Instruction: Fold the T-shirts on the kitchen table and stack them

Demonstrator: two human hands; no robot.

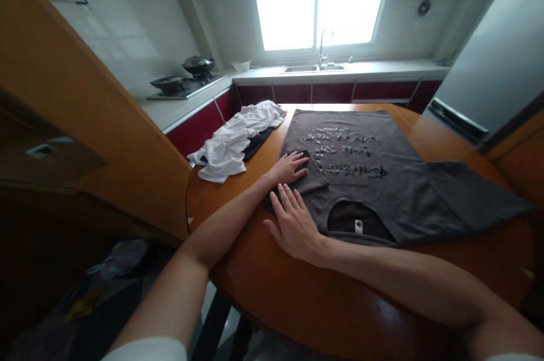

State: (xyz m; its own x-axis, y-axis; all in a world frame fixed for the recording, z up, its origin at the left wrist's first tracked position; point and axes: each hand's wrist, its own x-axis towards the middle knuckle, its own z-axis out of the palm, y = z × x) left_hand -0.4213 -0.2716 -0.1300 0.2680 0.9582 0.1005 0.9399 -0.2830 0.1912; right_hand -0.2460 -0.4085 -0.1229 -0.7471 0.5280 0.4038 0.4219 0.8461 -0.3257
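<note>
L hand (289, 168) on tee (382, 179), pot (198, 66) lidded

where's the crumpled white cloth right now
In the head view, the crumpled white cloth lies at the left edge of the brown wooden table, left of the dark grey printed T-shirt and the left hand.

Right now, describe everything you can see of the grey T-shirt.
The dark grey T-shirt looks knitted. It lies mostly flat, front up, on the wooden table, neckline nearest the camera, a white label inside. Glossy lettering crosses the chest. The sleeve at right spreads outward; the left one looks folded inward. The left hand rests on that fold; the right hand seems to touch its edge.
</note>
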